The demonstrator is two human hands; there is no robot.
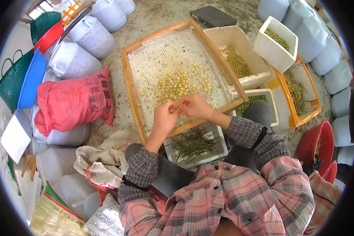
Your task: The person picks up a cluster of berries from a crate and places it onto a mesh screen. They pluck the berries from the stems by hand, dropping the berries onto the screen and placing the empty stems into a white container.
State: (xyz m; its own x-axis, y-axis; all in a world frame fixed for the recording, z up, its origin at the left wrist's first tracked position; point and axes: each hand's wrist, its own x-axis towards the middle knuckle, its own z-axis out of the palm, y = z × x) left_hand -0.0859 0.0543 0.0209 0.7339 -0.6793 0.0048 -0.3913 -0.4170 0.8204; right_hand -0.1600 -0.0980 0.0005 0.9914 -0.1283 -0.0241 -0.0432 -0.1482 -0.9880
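My left hand (165,117) and my right hand (195,107) meet above the near part of a wood-framed mesh screen (215,57). Both are closed, with fingertips pinched together around what looks like a thin brownish stem; the fingers partly hide it. Just beyond my hands, many small round yellow-green fruits (177,83) lie loose on the mesh. Under the screen's near edge, between my knees, dark thin stems (193,144) fill a white foam box (221,137).
Foam boxes (259,80) of fruit stand to the right, near an orange-rimmed crate (290,104) with fruit on stems. A red tub (327,145) is at far right. On the left sit a red sack (72,100), a blue basin (33,80) and several white buckets (92,35).
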